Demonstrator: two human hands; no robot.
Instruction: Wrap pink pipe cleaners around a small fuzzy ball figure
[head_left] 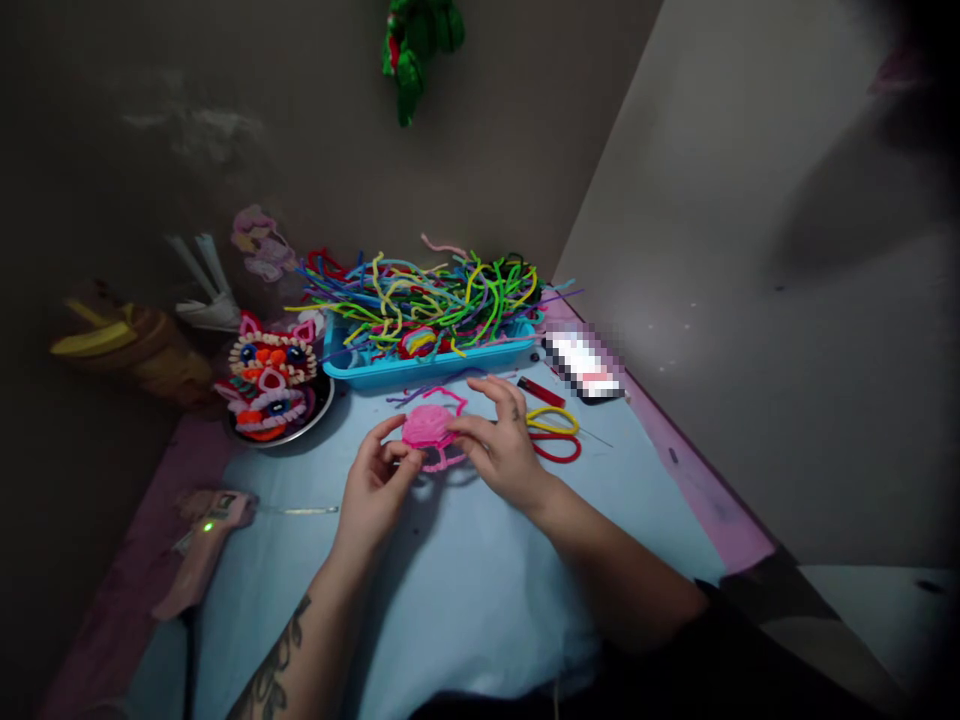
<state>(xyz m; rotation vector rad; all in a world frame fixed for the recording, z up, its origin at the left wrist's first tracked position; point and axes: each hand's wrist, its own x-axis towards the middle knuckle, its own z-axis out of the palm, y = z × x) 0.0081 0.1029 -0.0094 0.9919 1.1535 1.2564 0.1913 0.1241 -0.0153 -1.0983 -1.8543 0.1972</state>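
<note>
Between my two hands is a pink pipe-cleaner piece [429, 428], with a rounded solid top and open loops along its lower side. A loose pink strand curls up from its far edge. My left hand [379, 475] pinches the piece at its left side, thumb near the lower loops. On the right, my right hand [501, 440] grips the piece's edge with thumb and forefinger, while its other fingers stay raised. Scissors with one yellow and one red handle [555, 447] lie just beyond my right hand.
A blue basket [431, 368] heaped with colourful pipe cleaners [435, 295] stands at the back. Left are a bowl [324, 405] of pipe-cleaner animal heads [271, 362] and a pink glue gun [206, 550] with its cord. A red lighter [541, 391] and a phone [583, 365] lie right.
</note>
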